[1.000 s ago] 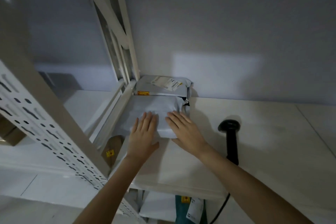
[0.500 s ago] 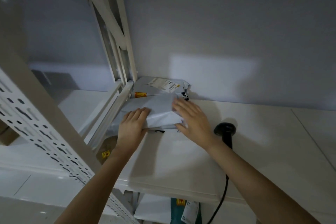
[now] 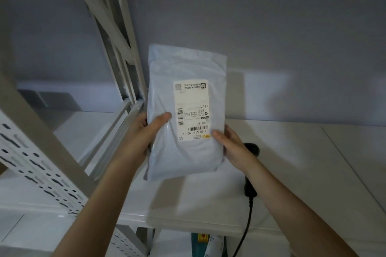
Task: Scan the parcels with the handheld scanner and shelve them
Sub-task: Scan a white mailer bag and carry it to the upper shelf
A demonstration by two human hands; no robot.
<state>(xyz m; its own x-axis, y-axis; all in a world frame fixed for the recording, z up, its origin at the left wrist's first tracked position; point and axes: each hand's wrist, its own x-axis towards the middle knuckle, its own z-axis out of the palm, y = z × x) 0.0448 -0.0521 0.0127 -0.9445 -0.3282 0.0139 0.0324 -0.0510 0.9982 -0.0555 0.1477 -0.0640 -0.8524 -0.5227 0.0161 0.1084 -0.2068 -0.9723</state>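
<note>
Both hands are up on the parcel: the left hand grips its left edge, thumb laid across the front and fingers curled behind, while the right hand holds the right edge low down, thumb tip pressing just beside the label. The grey parcel is held clear of the shelf, standing nearly upright, its long axis running up and down, label side facing the camera with the print upside down. It sits squarely between the two hands, which clasp its lower half.

Now the relation that matters: the handheld scanner lies on the shelf below and to the right of the parcel, head toward the wall, cable trailing off the front edge. It is just beyond the right wrist, so the right hand looks the nearer one to pick it up, leaving the left to carry the parcel alone. The barcodes face outward, so a scan looks possible without turning the bag. More parcels show on the level beneath, partly hidden.
</note>
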